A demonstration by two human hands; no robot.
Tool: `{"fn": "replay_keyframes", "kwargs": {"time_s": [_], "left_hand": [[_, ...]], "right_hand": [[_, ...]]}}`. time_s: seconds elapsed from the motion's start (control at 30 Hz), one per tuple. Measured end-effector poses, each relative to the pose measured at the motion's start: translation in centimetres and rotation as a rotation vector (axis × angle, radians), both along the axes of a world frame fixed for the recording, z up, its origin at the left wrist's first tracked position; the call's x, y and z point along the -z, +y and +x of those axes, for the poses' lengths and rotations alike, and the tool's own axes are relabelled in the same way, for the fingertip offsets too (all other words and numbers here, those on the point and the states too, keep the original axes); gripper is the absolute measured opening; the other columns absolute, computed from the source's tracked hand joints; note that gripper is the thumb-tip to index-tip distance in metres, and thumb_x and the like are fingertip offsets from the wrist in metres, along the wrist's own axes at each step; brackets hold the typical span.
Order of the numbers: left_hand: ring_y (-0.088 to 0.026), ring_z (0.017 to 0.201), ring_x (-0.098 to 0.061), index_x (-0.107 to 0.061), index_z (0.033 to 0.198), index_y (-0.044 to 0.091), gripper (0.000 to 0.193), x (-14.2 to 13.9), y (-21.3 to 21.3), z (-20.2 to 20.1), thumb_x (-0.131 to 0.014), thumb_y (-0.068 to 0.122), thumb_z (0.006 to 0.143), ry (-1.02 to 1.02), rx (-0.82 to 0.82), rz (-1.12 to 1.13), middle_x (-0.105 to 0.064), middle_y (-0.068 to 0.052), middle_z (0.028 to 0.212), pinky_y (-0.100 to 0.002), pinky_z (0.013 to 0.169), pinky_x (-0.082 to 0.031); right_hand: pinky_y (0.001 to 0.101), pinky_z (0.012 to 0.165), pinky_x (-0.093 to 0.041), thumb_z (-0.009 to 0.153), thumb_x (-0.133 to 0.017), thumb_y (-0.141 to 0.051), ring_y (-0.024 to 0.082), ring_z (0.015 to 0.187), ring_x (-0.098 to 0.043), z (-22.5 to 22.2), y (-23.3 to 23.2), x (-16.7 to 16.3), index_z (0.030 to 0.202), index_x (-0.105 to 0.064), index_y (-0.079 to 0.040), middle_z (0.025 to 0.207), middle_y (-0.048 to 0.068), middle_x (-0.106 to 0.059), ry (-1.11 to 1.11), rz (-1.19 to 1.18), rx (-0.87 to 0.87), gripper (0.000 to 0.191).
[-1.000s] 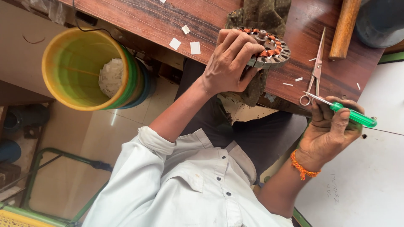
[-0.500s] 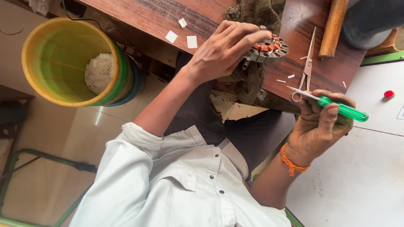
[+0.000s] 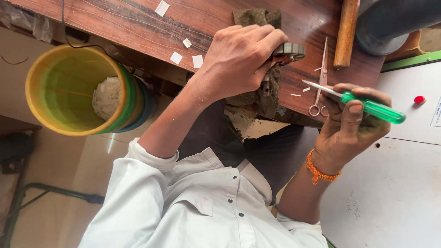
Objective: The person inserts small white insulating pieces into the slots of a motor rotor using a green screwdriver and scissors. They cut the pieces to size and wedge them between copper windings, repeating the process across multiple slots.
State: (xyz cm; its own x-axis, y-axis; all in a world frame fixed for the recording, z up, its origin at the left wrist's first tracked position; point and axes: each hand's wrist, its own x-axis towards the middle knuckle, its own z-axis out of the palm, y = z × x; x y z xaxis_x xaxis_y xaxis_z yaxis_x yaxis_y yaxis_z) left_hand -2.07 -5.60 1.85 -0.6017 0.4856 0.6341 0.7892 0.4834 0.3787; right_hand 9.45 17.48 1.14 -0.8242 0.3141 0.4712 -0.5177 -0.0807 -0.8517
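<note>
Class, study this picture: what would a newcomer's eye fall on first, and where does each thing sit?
The bright green-handled screwdriver stands out first, gripped in the right hand at the right edge of the wooden bench. Next comes the left hand, clamped over a grey metal motor part on a cloth at top centre. A large yellow bucket sits at left, below the bench.

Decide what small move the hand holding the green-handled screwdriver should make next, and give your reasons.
Probably ease the right hand leftward, bringing the tip of the green-handled steel screwdriver to the grey ringed metal motor part. The left hand grips that part on the brown wooden table. The tip points at it but is apart, beside the steel scissors.
</note>
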Motion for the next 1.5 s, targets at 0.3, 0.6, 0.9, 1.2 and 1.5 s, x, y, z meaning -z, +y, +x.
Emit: {"fn": "replay_keyframes", "kwargs": {"time_s": [0.3,0.6,0.9,1.2,1.5], "left_hand": [[-0.02,0.094,-0.071,-0.064,0.125,0.016,0.035,1.5,-0.3,-0.6,-0.078,0.021,0.094,-0.031,0.049,-0.001,-0.071,0.002,0.101,-0.038,0.078,-0.053],[-0.021,0.094,-0.069,-0.059,0.13,0.02,0.041,1.5,-1.2,-1.2,-0.079,0.026,0.095,-0.084,0.112,0.03,-0.07,0.003,0.102,-0.04,0.079,-0.053],[-0.02,0.1,-0.071,-0.058,0.134,0.02,0.043,1.5,-1.0,-1.0,-0.078,0.031,0.098,-0.113,0.08,0.07,-0.07,0.003,0.109,-0.038,0.081,-0.055],[-0.021,0.091,-0.076,-0.054,0.134,0.017,0.039,3.8,-0.7,-2.7,-0.075,0.03,0.105,-0.228,-0.03,0.17,-0.075,0.001,0.107,-0.036,0.073,-0.058],[-0.02,0.091,-0.075,-0.055,0.131,0.02,0.039,3.0,-2.2,-2.0,-0.077,0.029,0.101,-0.247,0.017,0.125,-0.075,0.004,0.105,-0.036,0.07,-0.056]], "right_hand": [[0.0421,0.082,-0.065,0.106,-0.076,-0.031,0.03,0.093,-0.077,-4.3,-1.8,-1.3,0.115,-0.056,0.004,0.103,0.024,-0.071,0.027,0.211,-0.108,0.042],[0.0374,0.088,-0.068,0.113,-0.072,-0.023,0.027,0.095,-0.078,-6.2,-2.6,-3.3,0.116,-0.055,0.005,0.102,0.02,-0.069,-0.052,0.481,-0.115,0.033],[0.0327,0.085,-0.069,0.116,-0.069,-0.027,0.025,0.101,-0.077,-6.8,-3.5,-4.6,0.123,-0.051,0.005,0.111,0.022,-0.072,-0.077,0.539,-0.227,0.037],[0.0387,0.082,-0.066,0.105,-0.069,-0.019,0.03,0.11,-0.074,-7.0,-3.8,-1.6,0.113,-0.057,0.0,0.112,0.027,-0.069,0.074,0.55,-0.234,0.024],[0.0405,0.088,-0.068,0.106,-0.072,-0.022,0.033,0.099,-0.078,-8.0,0.0,1.5,0.128,-0.054,-0.004,0.115,0.029,-0.071,0.133,0.382,-0.197,0.034]]}}
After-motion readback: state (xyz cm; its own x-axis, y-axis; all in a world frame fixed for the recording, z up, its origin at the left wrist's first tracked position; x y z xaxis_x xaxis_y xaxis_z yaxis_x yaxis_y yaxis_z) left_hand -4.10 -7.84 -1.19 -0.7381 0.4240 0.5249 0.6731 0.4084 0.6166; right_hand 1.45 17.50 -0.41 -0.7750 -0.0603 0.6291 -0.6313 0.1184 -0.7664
